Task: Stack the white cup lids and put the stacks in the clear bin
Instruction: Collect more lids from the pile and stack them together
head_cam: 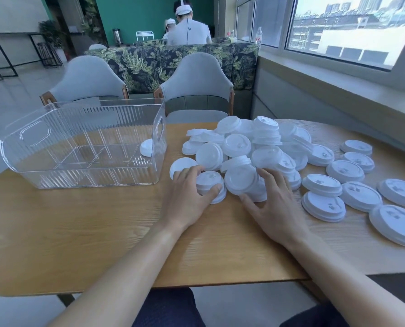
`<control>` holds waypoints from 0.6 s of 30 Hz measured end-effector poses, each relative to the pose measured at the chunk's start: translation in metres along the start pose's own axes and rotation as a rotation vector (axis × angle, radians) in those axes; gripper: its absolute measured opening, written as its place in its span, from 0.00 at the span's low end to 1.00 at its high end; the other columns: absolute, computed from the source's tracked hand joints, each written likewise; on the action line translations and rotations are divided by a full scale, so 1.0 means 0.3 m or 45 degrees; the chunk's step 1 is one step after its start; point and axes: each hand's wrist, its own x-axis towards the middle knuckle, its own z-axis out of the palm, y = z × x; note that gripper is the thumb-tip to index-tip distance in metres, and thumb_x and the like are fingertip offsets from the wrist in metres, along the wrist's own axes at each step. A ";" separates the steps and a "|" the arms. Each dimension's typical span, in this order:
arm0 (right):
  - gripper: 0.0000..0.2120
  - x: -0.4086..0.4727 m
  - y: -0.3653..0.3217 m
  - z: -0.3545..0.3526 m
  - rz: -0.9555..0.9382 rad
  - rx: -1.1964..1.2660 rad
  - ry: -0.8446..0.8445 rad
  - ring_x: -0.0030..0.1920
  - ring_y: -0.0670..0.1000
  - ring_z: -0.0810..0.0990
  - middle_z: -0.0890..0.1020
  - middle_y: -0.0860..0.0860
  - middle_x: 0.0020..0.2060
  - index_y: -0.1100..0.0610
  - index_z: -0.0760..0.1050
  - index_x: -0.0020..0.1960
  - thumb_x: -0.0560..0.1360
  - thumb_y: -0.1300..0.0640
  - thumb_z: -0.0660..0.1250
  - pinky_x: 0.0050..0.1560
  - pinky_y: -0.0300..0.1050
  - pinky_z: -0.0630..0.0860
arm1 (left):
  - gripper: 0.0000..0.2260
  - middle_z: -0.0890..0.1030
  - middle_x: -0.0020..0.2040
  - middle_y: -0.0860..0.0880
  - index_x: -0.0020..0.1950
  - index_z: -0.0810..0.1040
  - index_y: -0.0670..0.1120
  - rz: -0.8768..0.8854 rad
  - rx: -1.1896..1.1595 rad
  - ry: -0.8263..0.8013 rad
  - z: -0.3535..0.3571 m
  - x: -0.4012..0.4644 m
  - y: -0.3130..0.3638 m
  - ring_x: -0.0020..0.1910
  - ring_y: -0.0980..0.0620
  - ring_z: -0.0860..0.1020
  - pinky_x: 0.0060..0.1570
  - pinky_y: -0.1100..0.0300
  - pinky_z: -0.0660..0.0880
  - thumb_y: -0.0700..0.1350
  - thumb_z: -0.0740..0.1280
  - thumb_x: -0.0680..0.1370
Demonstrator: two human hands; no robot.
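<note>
A heap of white cup lids (251, 147) lies in the middle of the wooden table (102, 232). My left hand (187, 197) grips a short stack of lids (209, 182) at the heap's near edge, thumb on one side and fingers on the other. My right hand (272, 204) holds a tilted lid (240, 179) just beside it, thumb under its rim. The clear bin (83, 142) stands to the left, with one lid (146, 147) seen through its right wall.
Several more lids (345, 185) lie flat and spread out on the right part of the table. Two grey chairs (196, 88) stand behind the table. A window sill runs along the right. Persons sit beyond a patterned sofa at the back.
</note>
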 end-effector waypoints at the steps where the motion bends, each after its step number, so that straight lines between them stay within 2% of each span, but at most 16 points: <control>1: 0.33 0.000 0.001 0.003 -0.001 -0.002 0.004 0.71 0.48 0.65 0.69 0.47 0.70 0.55 0.66 0.75 0.75 0.46 0.72 0.73 0.45 0.64 | 0.27 0.76 0.66 0.58 0.71 0.73 0.52 0.000 0.001 -0.006 0.000 0.001 0.002 0.66 0.55 0.69 0.58 0.66 0.62 0.63 0.69 0.77; 5: 0.31 -0.003 -0.002 0.008 -0.017 -0.032 -0.001 0.73 0.50 0.65 0.68 0.48 0.71 0.56 0.65 0.76 0.77 0.47 0.69 0.73 0.48 0.64 | 0.29 0.76 0.67 0.57 0.73 0.71 0.52 -0.025 0.000 -0.019 -0.001 0.002 -0.002 0.67 0.54 0.69 0.58 0.66 0.62 0.64 0.69 0.77; 10: 0.30 -0.009 -0.005 0.006 -0.027 -0.059 0.004 0.73 0.49 0.65 0.68 0.49 0.71 0.56 0.65 0.76 0.78 0.48 0.68 0.73 0.45 0.63 | 0.28 0.76 0.67 0.55 0.72 0.71 0.52 -0.062 -0.042 -0.040 -0.003 0.003 -0.003 0.66 0.54 0.71 0.60 0.61 0.67 0.63 0.71 0.76; 12: 0.30 -0.010 -0.004 0.006 -0.024 -0.060 0.004 0.72 0.50 0.65 0.68 0.49 0.70 0.56 0.65 0.75 0.78 0.48 0.68 0.72 0.44 0.62 | 0.27 0.77 0.64 0.55 0.70 0.72 0.52 -0.075 -0.092 -0.025 -0.004 0.002 -0.005 0.65 0.54 0.72 0.62 0.57 0.71 0.62 0.72 0.75; 15: 0.29 -0.011 -0.003 0.003 -0.020 -0.056 0.006 0.72 0.50 0.65 0.69 0.49 0.70 0.56 0.65 0.75 0.78 0.49 0.68 0.71 0.42 0.61 | 0.24 0.77 0.58 0.58 0.63 0.73 0.53 -0.113 -0.186 0.032 -0.009 -0.003 -0.010 0.60 0.54 0.75 0.59 0.52 0.75 0.62 0.74 0.73; 18: 0.29 -0.016 -0.009 -0.004 -0.007 -0.037 0.011 0.72 0.51 0.66 0.69 0.50 0.70 0.57 0.66 0.75 0.78 0.50 0.69 0.71 0.42 0.61 | 0.23 0.78 0.54 0.59 0.59 0.74 0.53 -0.093 -0.299 0.108 -0.018 -0.019 -0.006 0.56 0.55 0.76 0.57 0.52 0.76 0.63 0.75 0.71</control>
